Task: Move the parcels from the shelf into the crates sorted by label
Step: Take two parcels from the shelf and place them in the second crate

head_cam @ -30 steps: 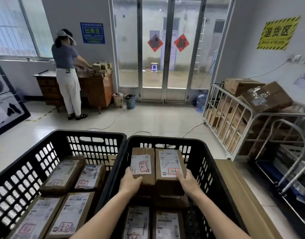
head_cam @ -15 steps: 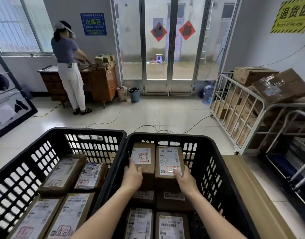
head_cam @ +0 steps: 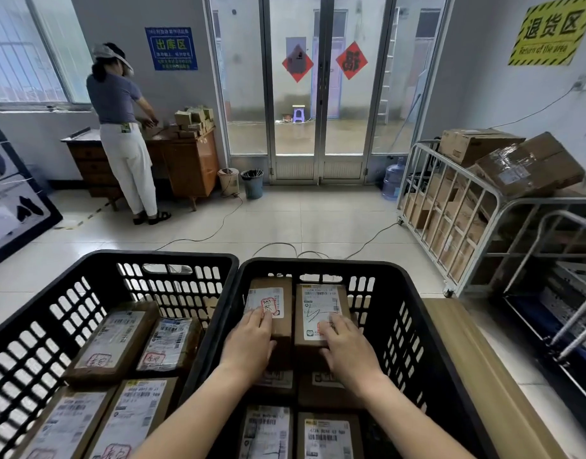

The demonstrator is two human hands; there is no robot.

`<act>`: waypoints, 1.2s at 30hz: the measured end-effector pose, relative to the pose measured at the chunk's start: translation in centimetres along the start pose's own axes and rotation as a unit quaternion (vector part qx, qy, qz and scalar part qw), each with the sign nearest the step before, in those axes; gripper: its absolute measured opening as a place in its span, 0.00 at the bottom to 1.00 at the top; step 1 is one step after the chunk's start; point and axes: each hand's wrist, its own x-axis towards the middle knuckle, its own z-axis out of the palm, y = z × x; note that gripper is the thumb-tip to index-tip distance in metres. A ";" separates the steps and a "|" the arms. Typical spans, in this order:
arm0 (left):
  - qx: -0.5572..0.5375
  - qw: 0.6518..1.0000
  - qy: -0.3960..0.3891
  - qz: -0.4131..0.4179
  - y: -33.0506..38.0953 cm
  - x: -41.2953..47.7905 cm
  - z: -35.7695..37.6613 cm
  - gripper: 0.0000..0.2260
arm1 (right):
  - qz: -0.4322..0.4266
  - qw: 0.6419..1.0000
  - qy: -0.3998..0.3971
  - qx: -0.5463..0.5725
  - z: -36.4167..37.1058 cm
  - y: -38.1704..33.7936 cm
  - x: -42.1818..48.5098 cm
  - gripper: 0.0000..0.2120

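Two black plastic crates stand side by side in front of me. The right crate (head_cam: 414, 342) holds several brown labelled parcels. My left hand (head_cam: 250, 342) lies with fingers stretched over the near end of the left top parcel (head_cam: 278, 296), thumb down its front face. My right hand (head_cam: 346, 347) lies the same way on the right top parcel (head_cam: 319, 299) beside it. Both parcels sit on lower parcels at the crate's far end. The left crate (head_cam: 30, 342) holds several labelled parcels lying flat.
A wooden surface (head_cam: 490, 376) borders the right crate. A metal cage cart (head_cam: 450, 226) with cardboard boxes stands at the right. A person (head_cam: 122, 134) works at a wooden desk (head_cam: 189, 160) far left. Cables cross the tiled floor (head_cam: 285, 223) before the glass doors.
Both hands slid forward from the near ends of the two top parcels onto their tops, now lying flatter over the labels. The parcels settled lower in the right crate.
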 end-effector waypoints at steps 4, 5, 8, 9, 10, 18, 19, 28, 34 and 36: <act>0.033 0.999 -0.002 -0.002 0.2 0.3 0.7 0.27 | 0.006 0.999 0.030 -0.030 1.3 0.5 0.0 0.27; 0.039 0.999 -0.005 -0.004 0.4 0.3 0.8 0.27 | 0.010 0.999 0.034 -0.040 1.3 0.3 -0.1 0.27; 0.047 0.999 -0.011 -0.013 0.8 0.2 0.5 0.27 | 0.004 1.000 0.011 -0.027 0.6 -0.3 -0.2 0.24; 0.045 0.999 -0.015 -0.020 0.9 0.1 0.2 0.28 | 0.006 1.000 -0.005 -0.022 0.1 -0.5 -0.1 0.23; 0.040 0.999 -0.022 -0.027 1.1 -0.1 0.0 0.29 | 0.014 0.999 -0.023 -0.019 -0.6 -0.7 0.1 0.22; 0.031 0.999 -0.020 -0.012 1.2 -2.7 -2.4 0.33 | 0.045 0.997 -0.049 -0.030 -4.1 -1.6 -2.2 0.29; 0.027 0.999 -0.015 -0.009 1.0 -3.2 -2.6 0.33 | 0.047 0.997 -0.048 -0.033 -4.4 -1.7 -2.7 0.30; 0.002 0.999 0.019 0.039 -0.1 -7.4 -4.5 0.32 | 0.073 0.995 -0.050 -0.045 -7.4 -4.7 -7.5 0.30; -0.009 0.994 0.045 0.098 -0.4 -10.9 -6.7 0.29 | 0.125 0.990 -0.038 -0.051 -9.4 -7.9 -11.8 0.25; -0.012 0.992 0.043 0.119 -0.7 -12.4 -7.1 0.28 | 0.148 0.987 -0.040 -0.050 -9.9 -9.4 -13.8 0.23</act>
